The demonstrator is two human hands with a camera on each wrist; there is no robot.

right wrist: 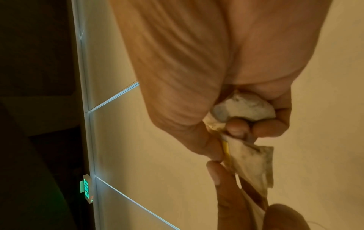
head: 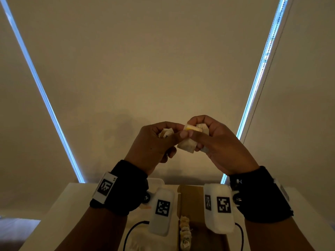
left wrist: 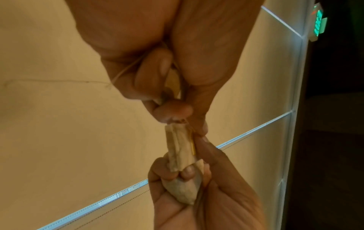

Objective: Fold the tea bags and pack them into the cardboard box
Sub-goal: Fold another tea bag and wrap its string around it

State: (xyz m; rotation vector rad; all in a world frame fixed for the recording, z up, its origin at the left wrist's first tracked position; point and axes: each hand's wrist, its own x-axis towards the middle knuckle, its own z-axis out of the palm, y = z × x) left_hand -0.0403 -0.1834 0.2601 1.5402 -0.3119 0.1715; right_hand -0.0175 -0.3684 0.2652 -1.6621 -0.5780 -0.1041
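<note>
Both hands are raised in front of me with a pale, stained tea bag [head: 186, 146] stretched between them. My left hand [head: 178, 134] pinches its upper end by the yellow tag [head: 190, 128] and keeps another small folded piece [head: 165, 132] in its curled fingers. My right hand [head: 198, 136] pinches the same tea bag [right wrist: 254, 163] with its thumb, and its curled fingers grip a second, bunched tea bag [right wrist: 244, 109]. In the left wrist view the tea bag [left wrist: 179, 144] hangs between the two hands. Below them the open cardboard box [head: 193, 194] holds a row of folded tea bags [head: 184, 230].
The box sits on a white table [head: 63, 205], next to a white container [head: 155, 181]. A black cable [head: 129, 232] loops near the front edge, by a pale heap [head: 137, 244]. A beige window blind [head: 145, 69] fills the background.
</note>
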